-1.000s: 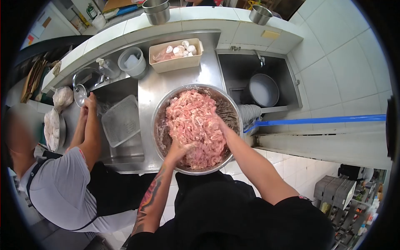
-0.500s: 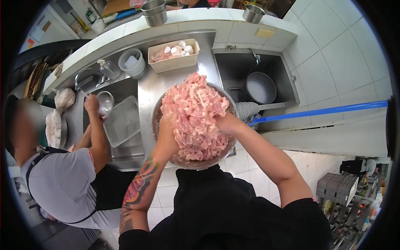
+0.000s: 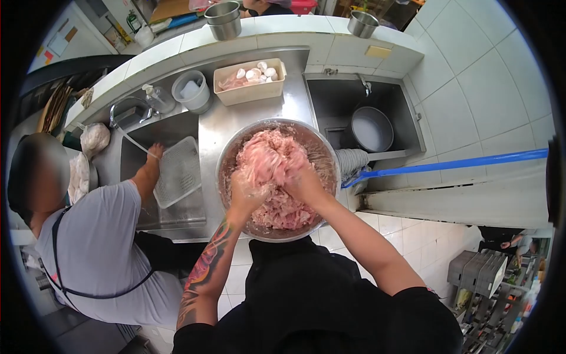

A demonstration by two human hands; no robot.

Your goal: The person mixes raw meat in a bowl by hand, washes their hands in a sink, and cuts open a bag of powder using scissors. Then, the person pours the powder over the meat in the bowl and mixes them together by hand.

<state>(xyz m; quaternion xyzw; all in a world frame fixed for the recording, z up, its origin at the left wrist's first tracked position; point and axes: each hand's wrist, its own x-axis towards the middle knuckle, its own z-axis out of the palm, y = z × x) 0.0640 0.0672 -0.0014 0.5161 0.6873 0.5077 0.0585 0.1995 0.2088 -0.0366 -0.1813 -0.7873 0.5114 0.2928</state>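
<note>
A large metal bowl (image 3: 227, 141) stands in front of me at the counter's front edge, holding a heap of pale pink raw chopped meat (image 3: 271, 150). My left hand (image 3: 249, 190), smeared with bits of meat, grips the near left side of the heap. From the right, my right hand (image 3: 302, 184) closes in on the same mass, its fingers partly buried and blurred by motion. More meat lies below the hands, and scraps cling to the bowl's inner wall.
To the left, a co-worker (image 3: 106, 236) reaches toward a perforated white basket (image 3: 177, 171) in a sink (image 3: 138, 138). Behind the bowl sits a beige tub (image 3: 250, 91) with eggshells. A second sink (image 3: 330, 88) with a pot (image 3: 372, 130) and a blue pole (image 3: 454, 165) are at right.
The raw meat, raised high across the bowl before, is now lower and gathered. My hands have come closer together. The co-worker's hand no longer holds the clear container and has moved toward the basket.
</note>
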